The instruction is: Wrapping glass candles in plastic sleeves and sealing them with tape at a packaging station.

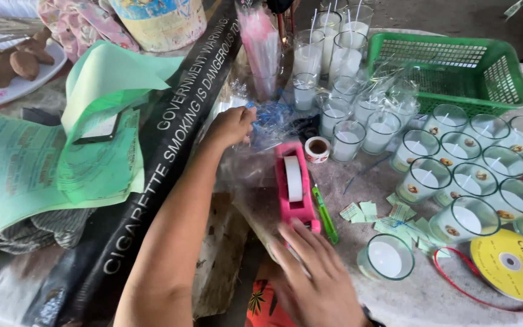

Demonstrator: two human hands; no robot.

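My left hand [232,126] reaches forward and grips a crinkled sheet of clear plastic wrap with blue print [270,118]. My right hand [316,275] rests near the table's front edge, fingers spread, its fingertips at the near end of a pink tape dispenser [295,184] holding a white tape roll. A green utility knife [325,215] lies just right of the dispenser. Small green paper slips [394,221] are scattered beside it, and a glass candle with white wax [387,257] stands right of my right hand.
Many glass candles [455,175] crowd the right and back of the round stone table [419,297]. A green plastic basket [449,69], a yellow ribbon spool with red ribbon [513,265], a small brown tape roll [318,148], green papers [49,157] and a black printed strip [158,169] lie around.
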